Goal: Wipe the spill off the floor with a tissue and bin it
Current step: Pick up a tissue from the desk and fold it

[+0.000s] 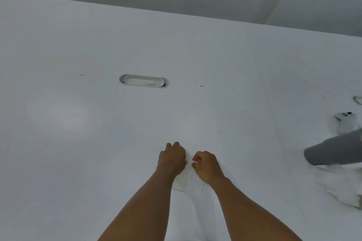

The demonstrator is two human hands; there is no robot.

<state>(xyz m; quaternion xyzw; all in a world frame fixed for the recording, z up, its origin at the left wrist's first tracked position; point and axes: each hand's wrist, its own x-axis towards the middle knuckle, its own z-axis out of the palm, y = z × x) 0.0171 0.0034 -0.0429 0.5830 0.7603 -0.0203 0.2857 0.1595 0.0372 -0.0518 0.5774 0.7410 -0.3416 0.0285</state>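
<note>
1 head view, steeply down, close over white surface (pixel 78 45)

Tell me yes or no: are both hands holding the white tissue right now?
Yes, the left hand and right hand both pinch the white tissue between them above the white table.

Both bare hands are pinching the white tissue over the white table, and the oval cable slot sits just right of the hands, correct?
Not quite. The head view shows the left hand and right hand pinching the white tissue over the white table, but the oval cable slot lies beyond the hands, up and to their left.
</note>
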